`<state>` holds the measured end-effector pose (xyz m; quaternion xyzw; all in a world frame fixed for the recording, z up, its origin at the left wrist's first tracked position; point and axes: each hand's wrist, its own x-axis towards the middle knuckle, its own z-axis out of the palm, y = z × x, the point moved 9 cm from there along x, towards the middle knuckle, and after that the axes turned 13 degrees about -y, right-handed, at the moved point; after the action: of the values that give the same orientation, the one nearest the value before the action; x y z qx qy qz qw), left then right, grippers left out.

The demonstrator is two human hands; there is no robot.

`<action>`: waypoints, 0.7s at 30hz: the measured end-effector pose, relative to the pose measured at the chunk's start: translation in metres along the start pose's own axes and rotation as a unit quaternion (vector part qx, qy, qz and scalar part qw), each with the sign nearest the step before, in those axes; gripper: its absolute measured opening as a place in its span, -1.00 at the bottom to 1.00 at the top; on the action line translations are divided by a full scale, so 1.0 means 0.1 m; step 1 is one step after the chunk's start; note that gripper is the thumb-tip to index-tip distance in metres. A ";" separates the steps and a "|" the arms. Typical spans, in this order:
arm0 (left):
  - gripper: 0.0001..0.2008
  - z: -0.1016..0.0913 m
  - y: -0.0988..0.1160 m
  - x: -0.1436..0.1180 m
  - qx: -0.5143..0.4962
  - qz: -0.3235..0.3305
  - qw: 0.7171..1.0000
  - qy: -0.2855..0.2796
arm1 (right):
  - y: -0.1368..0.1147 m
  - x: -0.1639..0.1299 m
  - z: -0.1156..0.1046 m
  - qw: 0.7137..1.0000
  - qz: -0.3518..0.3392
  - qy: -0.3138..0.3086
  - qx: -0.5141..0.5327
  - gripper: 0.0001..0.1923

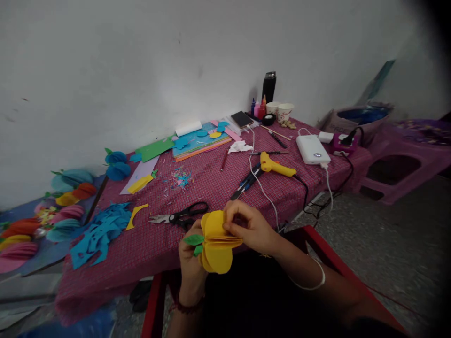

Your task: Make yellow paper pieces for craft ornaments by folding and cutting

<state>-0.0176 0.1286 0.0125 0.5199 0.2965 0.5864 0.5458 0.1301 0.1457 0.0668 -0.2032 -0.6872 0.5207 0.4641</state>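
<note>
A yellow paper pumpkin [219, 257] made of folded layers is held up in front of me at the table's near edge. Two green paper leaves [194, 240] stick out from its left end. My left hand [192, 263] is closed around its left side, with the fingers partly hidden behind the paper. On the other side, my right hand [252, 227] pinches a yellow layer between thumb and forefinger. Black-handled scissors [179, 216] lie just beyond the left hand. A yellow glue gun [276, 166] rests farther back to the right.
Blue paper scraps [102, 230] lie at the left of the checked tablecloth [211, 183]. Finished paper shapes [66, 216] sit farther left. Coloured paper sheets [200, 143] are stacked at the back. A white power bank [313, 149] with cables lies right, near a pink stool [401, 159].
</note>
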 end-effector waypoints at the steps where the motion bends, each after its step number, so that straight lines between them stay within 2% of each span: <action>1: -0.86 0.02 0.08 0.00 0.040 0.025 0.999 -0.015 | -0.04 0.00 0.03 0.999 -0.014 -0.023 -0.022 -0.88; 5: -0.95 0.13 0.38 -0.03 0.155 0.116 0.978 -0.079 | -0.13 -0.01 0.10 0.993 -0.032 -0.087 -0.075 -0.96; 7: -0.91 0.22 0.51 -0.06 0.202 0.154 0.960 -0.120 | -0.16 -0.02 0.11 0.991 -0.035 -0.098 -0.080 -0.92; 11: -0.81 0.41 0.69 -0.12 0.306 0.186 0.915 -0.188 | -0.17 -0.05 0.15 0.992 -0.026 -0.102 -0.074 -0.87; 14: -0.88 0.50 0.72 -0.16 0.369 0.187 0.886 -0.213 | -0.18 -0.07 0.21 0.992 -0.016 -0.104 -0.064 -0.78; 17: -0.90 0.56 0.65 -0.19 0.436 0.168 0.858 -0.212 | -0.15 -0.07 0.28 0.992 0.010 -0.106 -0.066 -0.69; 19: -0.89 0.56 0.61 -0.18 0.453 0.164 0.853 -0.199 | -0.09 -0.07 0.29 0.993 0.032 -0.096 -0.066 -0.66; 21: -0.88 0.55 0.59 -0.15 0.447 0.158 0.861 -0.185 | -0.02 -0.06 0.27 0.994 0.045 -0.082 -0.054 -0.65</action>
<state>0.0125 0.0886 0.0778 0.8470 0.3342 0.3619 0.1996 0.1102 0.1258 0.0650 -0.2152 -0.7401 0.5185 0.3702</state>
